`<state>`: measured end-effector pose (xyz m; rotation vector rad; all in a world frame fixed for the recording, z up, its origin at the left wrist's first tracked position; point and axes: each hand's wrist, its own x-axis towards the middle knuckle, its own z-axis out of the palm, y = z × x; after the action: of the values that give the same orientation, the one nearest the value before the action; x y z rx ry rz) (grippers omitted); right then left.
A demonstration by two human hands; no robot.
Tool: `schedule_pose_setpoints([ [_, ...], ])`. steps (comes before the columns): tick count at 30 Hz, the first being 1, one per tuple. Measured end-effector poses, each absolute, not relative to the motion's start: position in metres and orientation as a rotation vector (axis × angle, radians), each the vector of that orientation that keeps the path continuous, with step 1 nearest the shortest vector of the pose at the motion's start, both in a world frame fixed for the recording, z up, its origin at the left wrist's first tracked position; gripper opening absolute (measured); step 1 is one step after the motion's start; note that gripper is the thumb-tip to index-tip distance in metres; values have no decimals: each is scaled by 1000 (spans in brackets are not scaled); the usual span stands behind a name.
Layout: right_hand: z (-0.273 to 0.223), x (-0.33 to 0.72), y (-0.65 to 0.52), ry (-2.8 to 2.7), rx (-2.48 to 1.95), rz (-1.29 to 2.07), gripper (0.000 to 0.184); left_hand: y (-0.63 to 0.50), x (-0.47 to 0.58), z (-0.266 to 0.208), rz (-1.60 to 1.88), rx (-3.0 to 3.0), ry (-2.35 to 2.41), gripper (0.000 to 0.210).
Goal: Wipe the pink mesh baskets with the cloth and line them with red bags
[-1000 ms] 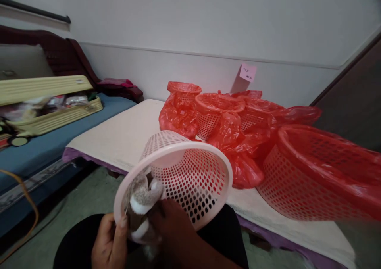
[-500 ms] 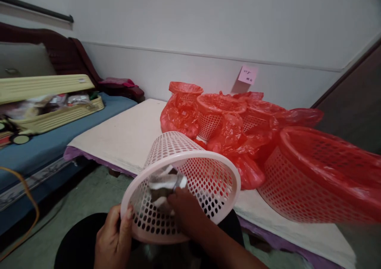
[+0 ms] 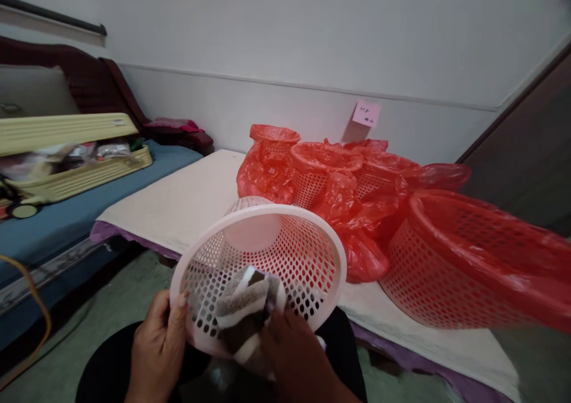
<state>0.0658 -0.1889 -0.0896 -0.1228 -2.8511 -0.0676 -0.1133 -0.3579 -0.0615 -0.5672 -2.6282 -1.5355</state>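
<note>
A pale pink plastic basket (image 3: 263, 230) with a perforated wall lies tilted on its side, its wide mouth facing me. My left hand (image 3: 157, 343) grips its rim at the lower left, thumb on the outside facing me. At the mouth, my right hand (image 3: 294, 343) is closed on a striped cloth (image 3: 244, 302) in brown, grey and white, bunched against the basket's lower inner wall. Part of the fingers is hidden in the cloth's folds.
Several baskets lined with red plastic bags (image 3: 328, 171) stand on the cream-covered platform (image 3: 196, 183); a larger red-lined basket (image 3: 446, 260) is at the right. Left, an open yellow suitcase (image 3: 89, 177) lies on a blue bed (image 3: 40, 236). A pink note (image 3: 366, 113) hangs on the wall.
The basket has tipped so more of its inside and base shows. My right hand has drawn the cloth toward me and down, nearer the rim. The left hand keeps its hold.
</note>
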Motion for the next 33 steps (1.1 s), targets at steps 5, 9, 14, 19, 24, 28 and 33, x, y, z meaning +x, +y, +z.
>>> schedule_pose_setpoints([
  [5,-111,62,-198,-2667,-51,-150,28,-356,-118,-57,-1501,-643,-2599,45],
  [9,-112,59,-190,-2687,-52,-80,25,-352,-117,-53,-1518,-626,-2592,45],
  [14,-100,54,-193,-2659,28,-10,19,-357,-123,-59,-1803,-424,-2555,49],
  [19,-91,34,-206,-2637,64,60,17,-354,-104,-77,-2214,-174,-2474,57],
  [24,-83,17,-216,-2717,88,217,23,-350,-90,-89,-2178,-104,-2492,54],
  [28,-89,13,-207,-2825,88,236,22,-363,-105,-91,-1837,-377,-2567,50],
  [33,-87,2,-150,-3007,-378,-72,10,-364,-101,-82,-1676,-563,-2545,41],
])
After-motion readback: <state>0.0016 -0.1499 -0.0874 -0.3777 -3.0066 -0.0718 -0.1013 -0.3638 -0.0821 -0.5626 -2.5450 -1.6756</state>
